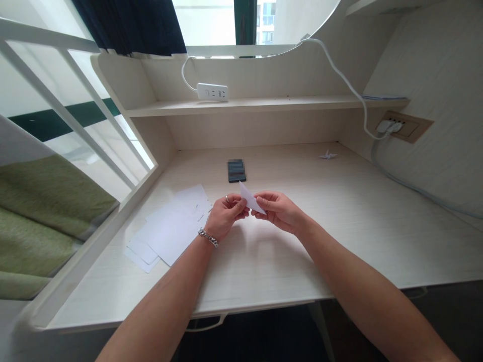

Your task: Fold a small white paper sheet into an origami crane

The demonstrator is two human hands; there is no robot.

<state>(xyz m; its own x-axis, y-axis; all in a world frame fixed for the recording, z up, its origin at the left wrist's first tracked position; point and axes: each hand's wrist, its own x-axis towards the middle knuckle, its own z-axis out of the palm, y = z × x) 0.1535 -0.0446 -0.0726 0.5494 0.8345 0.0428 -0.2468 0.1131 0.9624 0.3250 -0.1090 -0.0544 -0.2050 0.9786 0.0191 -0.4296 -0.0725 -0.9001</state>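
Note:
Between my two hands, just above the desk, is a small folded piece of white paper [249, 197] with a pointed, roughly triangular outline. My left hand [227, 212], with a ring and a chain bracelet [208, 238] at the wrist, pinches its left side between thumb and fingers. The right side is gripped by my right hand [278, 209], thumb on top and fingers curled beneath. Fingertips cover the lower part of the paper. Beyond the hands a phone [236, 171] lies flat, its screen blurred.
White sheets [177, 221] lie overlapping on the desk [264, 271] left of my hands. A small folded paper crane [328, 155] sits at the back right. A power strip [212, 92] rests on the shelf [260, 103]. A white cable [345, 80] runs to the wall socket [409, 126].

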